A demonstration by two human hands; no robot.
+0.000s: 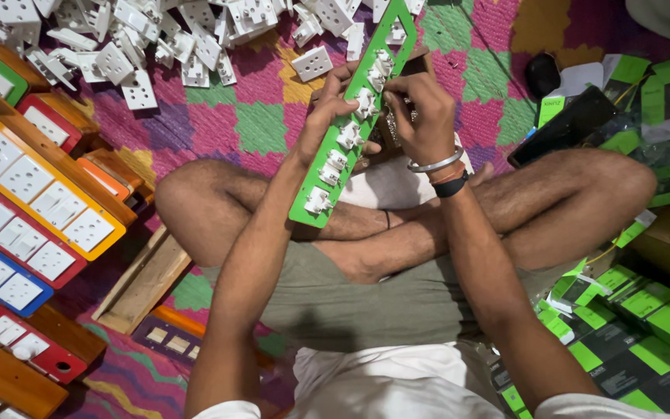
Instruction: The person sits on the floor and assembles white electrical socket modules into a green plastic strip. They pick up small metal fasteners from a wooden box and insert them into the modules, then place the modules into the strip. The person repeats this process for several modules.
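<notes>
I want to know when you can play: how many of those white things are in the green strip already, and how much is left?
About six white sockets sit in the lower part of the long green plate. The left hand steadies the plate while the right hand works at the middle socket. The plate's top end shows an open frame with no socket in it, and a big pile of loose white sockets lies on the mat.

This is looking like a small home workshop for putting together electrical switchboards, with a person sitting cross-legged on a patterned floor mat (273,116). Beyond the left hand (335,97) a heap of loose white sockets (164,39) is lying; finished boards on wooden boxes (32,202) are stacking up out to its left, and green packaging cartons (637,326) are piling up to the right of the right hand (424,116)
</notes>
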